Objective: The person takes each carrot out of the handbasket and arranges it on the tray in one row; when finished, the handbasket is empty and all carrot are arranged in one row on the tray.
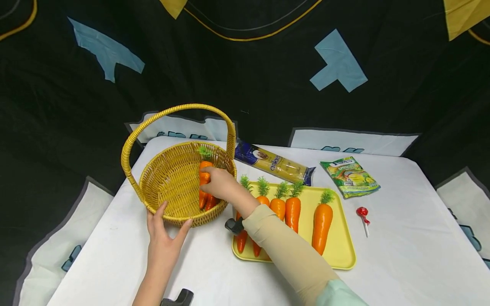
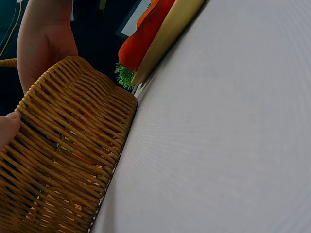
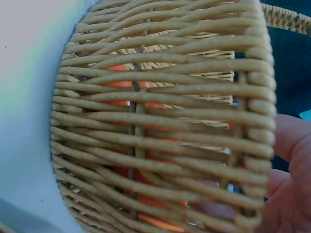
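A yellow wicker basket (image 1: 174, 165) with a tall arched handle stands on the left of the table. Inside it, against the right wall, lie orange toy carrots (image 1: 202, 197) with green tops. Reaching over the basket's right rim, my right hand (image 1: 222, 185) grips a carrot with curled fingers; part of the carrot is hidden behind them. My left hand (image 1: 164, 238) touches the near rim, its thumb and fingers spread and fairly straight. Through the weave in the right wrist view, orange carrot (image 3: 116, 92) surfaces show. Several more carrots (image 1: 323, 225) lie on a yellow tray (image 1: 340, 250).
Behind the tray lies a pasta packet (image 1: 275, 163), partly blue. To the right are a green sachet (image 1: 350, 176) and a red lollipop (image 1: 362, 212). A white cloth covers the table (image 1: 405, 255); a dark curtain (image 1: 249, 76) hangs behind. My right forearm crosses over the tray.
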The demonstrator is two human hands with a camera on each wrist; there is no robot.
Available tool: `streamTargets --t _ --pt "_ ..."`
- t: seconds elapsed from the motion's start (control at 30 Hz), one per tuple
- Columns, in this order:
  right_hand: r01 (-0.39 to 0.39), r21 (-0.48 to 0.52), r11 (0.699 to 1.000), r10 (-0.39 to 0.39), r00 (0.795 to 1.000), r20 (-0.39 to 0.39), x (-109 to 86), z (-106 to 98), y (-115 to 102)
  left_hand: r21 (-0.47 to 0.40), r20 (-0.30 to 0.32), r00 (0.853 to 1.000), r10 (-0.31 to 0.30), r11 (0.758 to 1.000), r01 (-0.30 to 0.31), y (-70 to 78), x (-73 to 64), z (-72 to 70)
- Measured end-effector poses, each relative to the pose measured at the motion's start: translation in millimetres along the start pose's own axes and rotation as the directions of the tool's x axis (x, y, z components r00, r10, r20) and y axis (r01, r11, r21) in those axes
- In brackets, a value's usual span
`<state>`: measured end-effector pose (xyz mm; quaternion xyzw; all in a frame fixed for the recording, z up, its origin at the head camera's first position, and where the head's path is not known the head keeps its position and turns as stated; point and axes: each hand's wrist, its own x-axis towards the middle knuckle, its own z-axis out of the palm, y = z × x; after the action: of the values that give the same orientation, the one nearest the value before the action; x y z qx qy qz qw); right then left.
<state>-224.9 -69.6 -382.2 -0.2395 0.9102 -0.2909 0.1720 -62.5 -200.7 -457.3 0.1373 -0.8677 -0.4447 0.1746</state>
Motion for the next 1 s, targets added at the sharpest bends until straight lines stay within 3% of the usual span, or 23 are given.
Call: streamTargets --t 0.2,0.63,1.0 --pt "-0.027 -0.054 0.998 0.027 1.0 0.006 5.5 6.8 -7.8 -0.003 0.01 1.0 -0.028 1.0 0.028 0.4 0.3 0.5" --pt "-0.007 -0.112 0.994 0.006 1.0 -0.008 18.5 19.8 -14.2 0.005 0.005 1.0 -0.006 1.0 0.006 2.5 0.9 -0.3" --pt "-0.036 -0.188 0.982 0.039 0.999 0.011 31.1 29.7 -19.7 0.004 0.009 1.0 -0.017 1.0 0.017 0.4 -0.6 -0.8"
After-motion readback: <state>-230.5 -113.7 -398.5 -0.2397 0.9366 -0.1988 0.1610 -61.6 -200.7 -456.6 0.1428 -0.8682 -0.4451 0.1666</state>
